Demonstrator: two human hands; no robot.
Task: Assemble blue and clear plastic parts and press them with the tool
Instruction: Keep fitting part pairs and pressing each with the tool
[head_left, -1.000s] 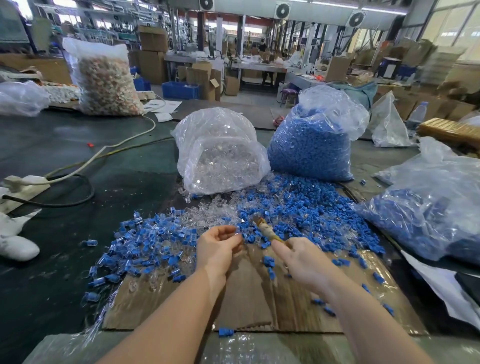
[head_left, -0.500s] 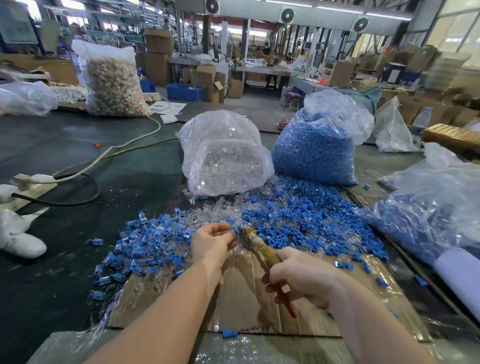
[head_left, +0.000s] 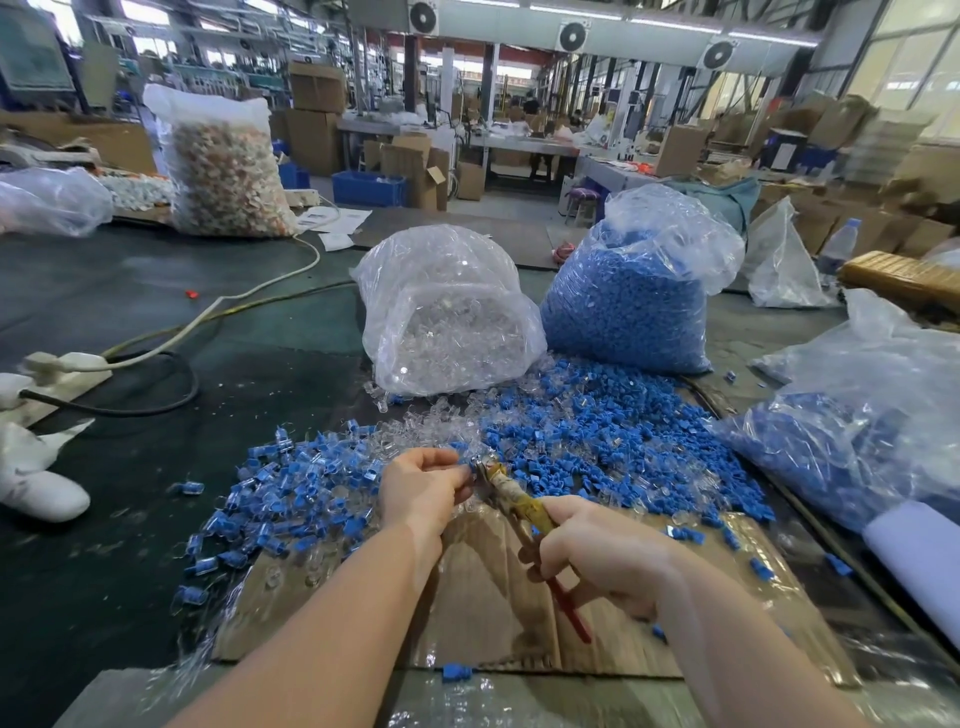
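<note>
My right hand (head_left: 597, 551) grips the handles of a pliers-like tool (head_left: 514, 499) with tape-wrapped yellow and red handles. Its metal jaws point up-left and meet my left hand (head_left: 423, 488), whose fingertips pinch a small blue and clear part (head_left: 471, 464) at the jaws. Both hands hover over a cardboard sheet (head_left: 488, 613). Loose blue parts (head_left: 597, 441) lie heaped behind the hands, clear parts (head_left: 415, 431) spill beside them, and assembled blue-and-clear pieces (head_left: 275, 499) lie scattered to the left.
A bag of clear parts (head_left: 447, 322) and a bag of blue parts (head_left: 628, 301) stand behind the pile. Another bag of blue pieces (head_left: 841, 441) lies at right. A power strip and cables (head_left: 78, 364) sit at left, with white cloth (head_left: 36, 488) near the edge.
My right hand shifted its hold down the tool to grip the handles and swung the jaws left to my left hand's fingertips. The view moved slightly closer.
</note>
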